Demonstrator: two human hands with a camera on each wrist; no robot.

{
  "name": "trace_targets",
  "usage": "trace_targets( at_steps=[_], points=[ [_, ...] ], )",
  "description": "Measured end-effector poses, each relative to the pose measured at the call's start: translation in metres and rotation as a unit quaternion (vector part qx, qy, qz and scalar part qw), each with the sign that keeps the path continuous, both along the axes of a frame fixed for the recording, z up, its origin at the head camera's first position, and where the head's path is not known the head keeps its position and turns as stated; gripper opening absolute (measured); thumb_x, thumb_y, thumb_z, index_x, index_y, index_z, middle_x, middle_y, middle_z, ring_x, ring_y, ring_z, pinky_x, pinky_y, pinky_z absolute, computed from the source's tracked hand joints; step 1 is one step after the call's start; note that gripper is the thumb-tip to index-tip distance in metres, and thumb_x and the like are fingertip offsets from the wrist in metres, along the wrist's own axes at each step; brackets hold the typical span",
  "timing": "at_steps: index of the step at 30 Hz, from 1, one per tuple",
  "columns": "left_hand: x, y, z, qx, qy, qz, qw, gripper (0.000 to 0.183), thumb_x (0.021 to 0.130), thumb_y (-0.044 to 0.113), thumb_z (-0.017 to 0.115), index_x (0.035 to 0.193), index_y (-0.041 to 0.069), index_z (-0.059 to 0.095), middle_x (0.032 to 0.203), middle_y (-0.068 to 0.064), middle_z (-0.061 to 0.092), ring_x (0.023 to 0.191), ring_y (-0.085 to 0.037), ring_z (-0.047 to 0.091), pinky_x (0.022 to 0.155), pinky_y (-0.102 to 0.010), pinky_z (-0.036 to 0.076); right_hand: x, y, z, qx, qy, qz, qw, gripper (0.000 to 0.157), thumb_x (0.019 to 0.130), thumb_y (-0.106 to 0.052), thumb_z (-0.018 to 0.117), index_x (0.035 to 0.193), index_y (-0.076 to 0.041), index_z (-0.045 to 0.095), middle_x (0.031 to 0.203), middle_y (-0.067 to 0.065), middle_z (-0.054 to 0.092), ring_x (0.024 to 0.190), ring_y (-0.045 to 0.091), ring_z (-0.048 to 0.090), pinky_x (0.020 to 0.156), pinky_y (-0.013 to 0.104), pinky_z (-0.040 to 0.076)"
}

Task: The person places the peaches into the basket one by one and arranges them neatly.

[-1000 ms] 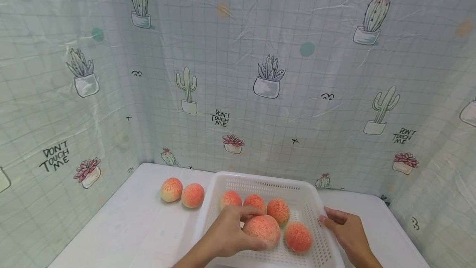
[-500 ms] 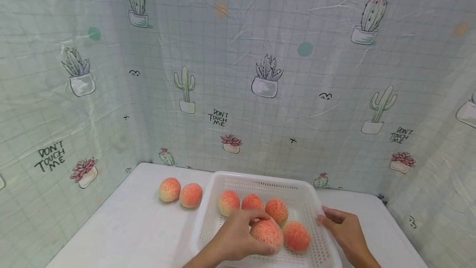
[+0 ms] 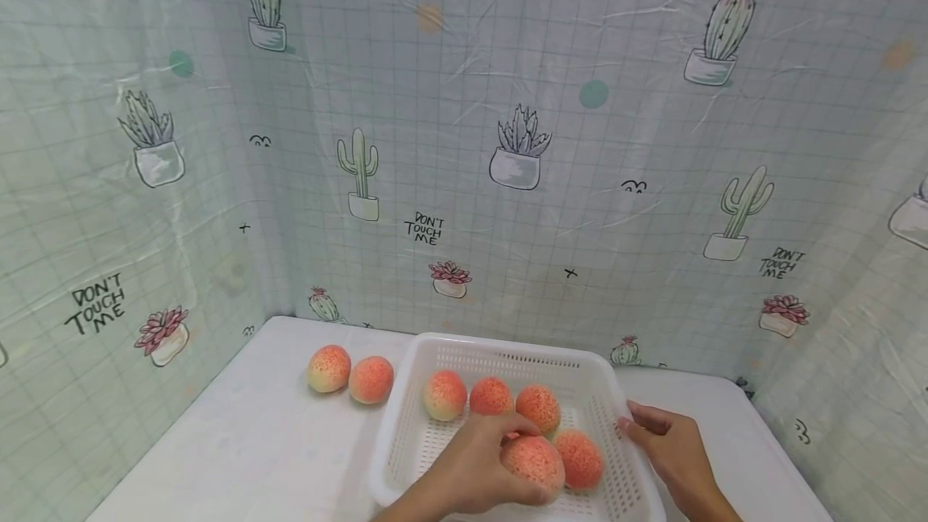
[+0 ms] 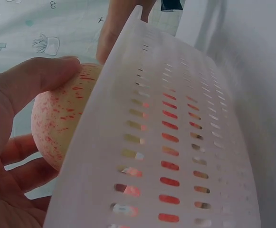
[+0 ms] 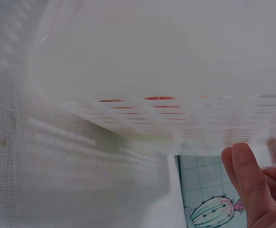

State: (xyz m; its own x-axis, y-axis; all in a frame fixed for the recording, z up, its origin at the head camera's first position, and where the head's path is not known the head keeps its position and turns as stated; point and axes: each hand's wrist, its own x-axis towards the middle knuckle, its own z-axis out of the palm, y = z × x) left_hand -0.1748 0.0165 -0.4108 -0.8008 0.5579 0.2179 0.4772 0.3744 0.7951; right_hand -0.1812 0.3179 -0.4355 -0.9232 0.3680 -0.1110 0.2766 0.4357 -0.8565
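My left hand [image 3: 471, 461] holds a peach [image 3: 538, 467] low over the near part of a white plastic basket [image 3: 507, 342]. In the left wrist view, thumb and fingers curve round that peach [image 4: 52, 128], and the basket's slotted wall [image 4: 176, 137] covers part of it. Several other peaches lie in the basket, one [image 3: 580, 459] just right of the held one and one [image 3: 445, 395] at the back left. My right hand [image 3: 674, 449] grips the basket's right rim, thumb over the edge. The right wrist view has its fingers [image 5: 247, 171] against the outer wall.
Two peaches, a yellowish one [image 3: 329, 369] and a pinker one [image 3: 372, 380], lie on the white table [image 3: 239, 441] left of the basket. Behind and at both sides hangs a curtain [image 3: 464, 127] printed with cacti, close to the table's back edge.
My left hand has moved right and slightly down with the peach, now beside the right-hand peach. More of the peaches at the back left shows. The right hand keeps its place on the rim.
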Motion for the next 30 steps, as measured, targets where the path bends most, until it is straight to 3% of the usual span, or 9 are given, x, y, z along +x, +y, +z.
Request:
trace_targets(
  at_steps=[8,18,25,30],
  points=[
    [0.000,0.008,-0.004,-0.020,0.019,-0.001,0.9996,0.053,0.067,0.039,0.096,0.114,0.027,0.074,0.101,0.022,0.069,0.089,0.008,0.055,0.083,-0.019,0.050,0.000,-0.001,-0.001,0.001,0.001,-0.005,1.000,0.053,0.096,-0.016,0.074,0.139,0.010,0.057,0.137,0.031,0.062,0.104,0.032,0.076,0.079,0.038,0.064],
    [0.002,0.018,-0.005,-0.024,-0.002,0.006,0.9997,0.049,0.063,0.033,0.098,0.106,0.031,0.075,0.100,0.023,0.066,0.091,0.007,0.057,0.084,-0.021,0.052,0.001,-0.002,-0.001,0.001,-0.001,-0.006,1.000,0.056,0.096,-0.018,0.076,0.141,0.009,0.056,0.141,0.031,0.059,0.109,0.036,0.075,0.082,0.040,0.064],
    [0.002,0.021,-0.008,-0.022,0.005,0.010,0.9997,0.050,0.061,0.033,0.098,0.105,0.030,0.076,0.098,0.022,0.066,0.091,0.007,0.056,0.082,-0.020,0.052,0.001,-0.001,-0.001,-0.014,-0.003,-0.004,1.000,0.056,0.096,-0.018,0.075,0.142,0.009,0.055,0.139,0.031,0.061,0.098,0.023,0.077,0.078,0.038,0.064],
    [0.002,0.023,-0.011,-0.020,0.003,0.015,0.9997,0.051,0.059,0.033,0.099,0.105,0.029,0.076,0.098,0.021,0.065,0.092,0.006,0.056,0.083,-0.021,0.051,0.001,-0.001,-0.001,-0.015,-0.001,-0.003,1.000,0.057,0.096,-0.019,0.076,0.142,0.008,0.056,0.138,0.031,0.062,0.098,0.021,0.076,0.078,0.037,0.064]
  ],
)
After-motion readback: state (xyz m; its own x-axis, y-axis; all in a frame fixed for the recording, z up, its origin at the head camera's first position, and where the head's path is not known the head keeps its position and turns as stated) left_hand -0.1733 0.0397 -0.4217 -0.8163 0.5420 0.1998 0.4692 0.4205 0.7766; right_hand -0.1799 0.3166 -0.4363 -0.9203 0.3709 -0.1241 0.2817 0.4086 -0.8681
